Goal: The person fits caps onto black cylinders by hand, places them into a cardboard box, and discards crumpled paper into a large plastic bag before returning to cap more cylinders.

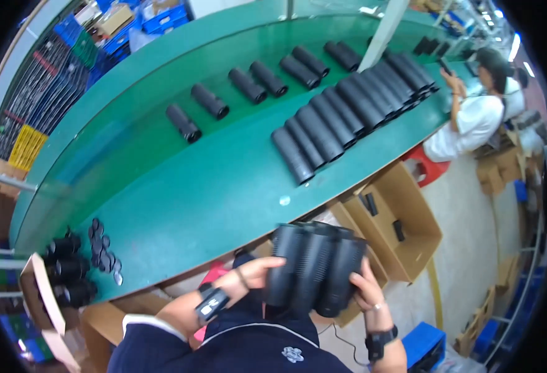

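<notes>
At five o'clock we grasp three black cylindrical housings [314, 267] side by side, left hand [256, 272] and right hand [368, 289] clasping the outer two, presumably to pinch the middle one. Around half past one, matching cylinders [360, 102] lie close together on the green worktable [186, 205], probably to limit rolling.

2 hands [258, 271] grip 3 black cylinders [314, 267] between them; similar cylinders [293, 155] on green bench [192, 205] beyond.

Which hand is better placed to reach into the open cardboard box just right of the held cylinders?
Probably the right hand: it holds the right side of the black cylinders, nearer the open cardboard box. The left hand holds their left side, farther away. Both are occupied.
</notes>
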`<state>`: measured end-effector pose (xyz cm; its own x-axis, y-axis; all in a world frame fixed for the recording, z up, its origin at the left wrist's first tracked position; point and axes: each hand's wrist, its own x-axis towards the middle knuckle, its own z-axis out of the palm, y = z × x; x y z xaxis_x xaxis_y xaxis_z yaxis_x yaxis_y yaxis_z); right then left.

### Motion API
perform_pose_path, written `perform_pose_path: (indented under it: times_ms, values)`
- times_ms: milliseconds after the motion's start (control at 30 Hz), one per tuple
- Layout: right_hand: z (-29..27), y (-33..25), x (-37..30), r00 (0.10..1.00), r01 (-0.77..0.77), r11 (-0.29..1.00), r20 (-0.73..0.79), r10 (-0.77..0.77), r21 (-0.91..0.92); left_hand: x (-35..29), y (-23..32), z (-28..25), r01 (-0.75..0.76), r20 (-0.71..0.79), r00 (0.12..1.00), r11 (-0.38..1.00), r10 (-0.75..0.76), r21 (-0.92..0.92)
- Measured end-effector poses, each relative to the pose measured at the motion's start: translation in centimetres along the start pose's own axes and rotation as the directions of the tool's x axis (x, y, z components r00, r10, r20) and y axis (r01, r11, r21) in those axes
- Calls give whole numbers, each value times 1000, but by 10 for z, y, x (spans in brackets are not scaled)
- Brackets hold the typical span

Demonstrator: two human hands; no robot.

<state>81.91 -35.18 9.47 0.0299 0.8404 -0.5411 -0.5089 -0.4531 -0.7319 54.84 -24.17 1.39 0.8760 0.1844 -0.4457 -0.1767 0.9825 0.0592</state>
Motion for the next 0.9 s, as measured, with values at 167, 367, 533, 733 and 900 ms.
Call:
perform_pose_path:
  times_ms: [167,367,533,733,900]
  values:
    - [143,-20,102,916,-52,991,389,97,-125,-132,51,-45,-421,-120,905,898,407,-130]
    - [265,16,213,766,-185,953,571,294,-241,-211,107,-98,-696,-226,704,717,674,-28]
    - [316,42,262,744,-183,922,564,357,-342,-238,134,-148,-752,-284,639,658,715,-35]
    - [308,63,294,671,-321,886,579,463,-335,-244,134,-183,-747,-361,621,665,696,-3]
    - [305,55,287,649,-382,849,547,528,-366,-255,128,-212,-774,-360,582,633,729,31]
